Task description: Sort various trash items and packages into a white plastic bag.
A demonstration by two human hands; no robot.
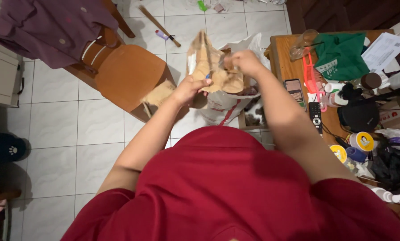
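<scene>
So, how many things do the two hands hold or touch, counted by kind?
Crumpled brown paper bag, gripped by left hand and right hand: 1
White plastic sack with red stripes beneath the bag: 1
Total: 2

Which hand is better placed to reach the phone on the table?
Right, probably. The right hand grips the paper bag on the side nearest the table, where the phone lies. The left hand would have to cross over.
</scene>
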